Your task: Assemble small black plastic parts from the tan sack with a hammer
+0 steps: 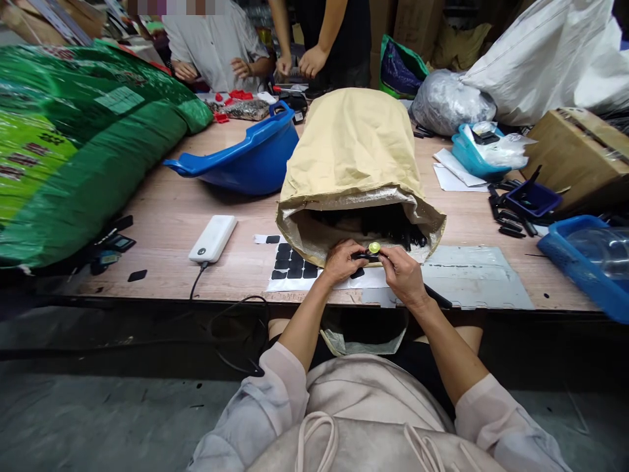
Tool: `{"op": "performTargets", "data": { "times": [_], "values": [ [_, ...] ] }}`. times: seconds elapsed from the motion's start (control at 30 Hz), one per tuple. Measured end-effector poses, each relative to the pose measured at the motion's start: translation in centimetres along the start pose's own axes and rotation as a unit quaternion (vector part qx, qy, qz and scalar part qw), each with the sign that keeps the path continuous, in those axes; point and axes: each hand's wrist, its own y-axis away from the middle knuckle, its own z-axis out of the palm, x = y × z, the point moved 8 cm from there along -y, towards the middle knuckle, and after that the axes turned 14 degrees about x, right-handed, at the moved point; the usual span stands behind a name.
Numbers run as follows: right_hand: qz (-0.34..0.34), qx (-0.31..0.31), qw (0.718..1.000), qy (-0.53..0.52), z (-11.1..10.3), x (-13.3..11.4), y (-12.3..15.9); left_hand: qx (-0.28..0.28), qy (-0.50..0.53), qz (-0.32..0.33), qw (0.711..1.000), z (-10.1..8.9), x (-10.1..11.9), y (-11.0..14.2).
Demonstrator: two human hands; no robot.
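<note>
Both hands meet at the mouth of a cream woven sack (358, 144) that lies on its side, opening towards me, with dark pieces (393, 226) inside. My left hand (341, 262) is closed on a small black part (363, 255). The fingers of my right hand (403, 274) pinch the other end of that part, beside a yellow-green round piece (374, 248). Whether the round piece is fixed to the part, I cannot tell. A sheet of black rounded-square stickers (295, 263) lies left of my left hand. Under my right wrist a black handle-like rod (437, 296) sticks out.
A blue basin (246, 157) stands tilted beside the sack. A white power bank (213, 237) with a cable lies left. Green bags (98, 144) fill the far left. At right are a grey sheet (481, 275), a blue tray (580, 262) and a carton (580, 157). Other people's hands (312, 62) show across the table.
</note>
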Motion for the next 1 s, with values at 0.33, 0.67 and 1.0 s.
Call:
{"op": "performTargets", "data": {
  "times": [0.33, 0.67, 1.0],
  "values": [
    [-0.025, -0.005, 1.0, 0.009, 0.5, -1.0, 0.0, -0.013, -0.008, -0.003, 1.0, 0.2, -0.1, -0.1],
    [-0.01, -0.006, 0.999, 0.035, -0.6, -0.3, -0.2, -0.003, -0.012, -0.018, 1.0, 0.4, -0.5, -0.2],
    [0.001, 0.011, 0.998, 0.055, -1.6, 1.1, -0.4, -0.002, -0.018, -0.024, 1.0, 0.2, -0.3, -0.2]
  ]
}}
